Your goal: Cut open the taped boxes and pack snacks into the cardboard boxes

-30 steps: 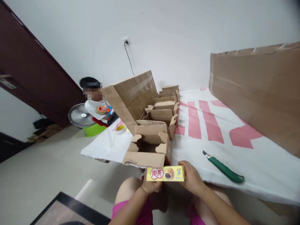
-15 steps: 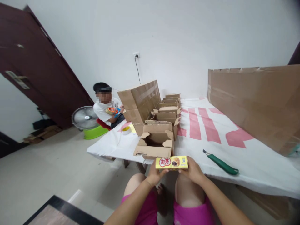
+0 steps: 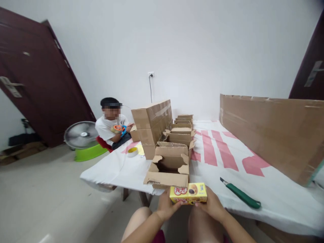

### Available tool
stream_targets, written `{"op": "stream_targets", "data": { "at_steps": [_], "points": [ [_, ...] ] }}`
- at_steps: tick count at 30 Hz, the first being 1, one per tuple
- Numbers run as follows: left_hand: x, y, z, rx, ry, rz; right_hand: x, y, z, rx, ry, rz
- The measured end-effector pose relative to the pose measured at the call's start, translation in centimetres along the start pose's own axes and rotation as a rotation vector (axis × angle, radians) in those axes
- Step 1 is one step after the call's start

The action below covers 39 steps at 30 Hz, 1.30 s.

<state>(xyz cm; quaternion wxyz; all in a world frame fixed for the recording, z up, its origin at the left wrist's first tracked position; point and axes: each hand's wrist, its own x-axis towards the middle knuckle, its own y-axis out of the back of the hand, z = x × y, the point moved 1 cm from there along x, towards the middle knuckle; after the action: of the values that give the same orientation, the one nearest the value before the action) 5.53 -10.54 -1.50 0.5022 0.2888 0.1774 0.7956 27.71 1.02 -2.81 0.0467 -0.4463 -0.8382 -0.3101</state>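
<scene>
From where I stand, the small yellow box [image 3: 188,195] is held level over the near edge of the worktop [image 3: 108,172], above the seated person's knees, pinched from both ends. The left hand [image 3: 166,206] grips its left end and the right hand [image 3: 212,204] its right end, thumbs along the side facing the person, fingers mostly hidden. A pastry picture and red characters show on the box. Just beyond it sits an open carton [image 3: 167,179] with its near flap folded out; I can't tell whether box and flap touch. More open cartons [image 3: 178,136] run in a row back towards the wall, and taped cartons [image 3: 157,123] are stacked along their left. To the right, on the white cloth with its pinkish-red markings, lies a green-handled cutter [image 3: 241,195], its dark blade pointing away from the person. Further right stands a large cardboard panel or box [image 3: 268,135]. A tape roll [image 3: 132,154] lies left of the stack, and past it another person [image 3: 103,127] in a white top sits holding an orange-centred roll [image 3: 116,129], near a fan [image 3: 76,136].
</scene>
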Motion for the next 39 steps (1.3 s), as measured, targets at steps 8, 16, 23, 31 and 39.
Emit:
{"op": "stream_targets", "data": {
  "at_steps": [8, 16, 23, 31, 39],
  "points": [
    [0.4, 0.3, -0.2, 0.123, 0.056, -0.082, 0.5, -0.6, 1.9, 0.0, -0.066, -0.009],
    [0.6, 1.4, -0.2, 0.085, 0.06, -0.101, 0.3, -1.1, 1.4, -0.1, -0.113, 0.006],
    [0.8, 1.8, -0.2, 0.085, 0.039, -0.107, 0.3, -1.4, 1.1, -0.255, -0.078, 0.042],
    [0.0, 2.8, 0.2, 0.01, 0.003, -0.168, 0.3, -1.2, 1.3, -0.167, -0.112, 0.027],
    [-1.7, 8.3, -2.5, -0.3, -0.003, 0.584, -1.0, -0.8, -0.7, 0.114, -0.072, -0.057]
  ]
}}
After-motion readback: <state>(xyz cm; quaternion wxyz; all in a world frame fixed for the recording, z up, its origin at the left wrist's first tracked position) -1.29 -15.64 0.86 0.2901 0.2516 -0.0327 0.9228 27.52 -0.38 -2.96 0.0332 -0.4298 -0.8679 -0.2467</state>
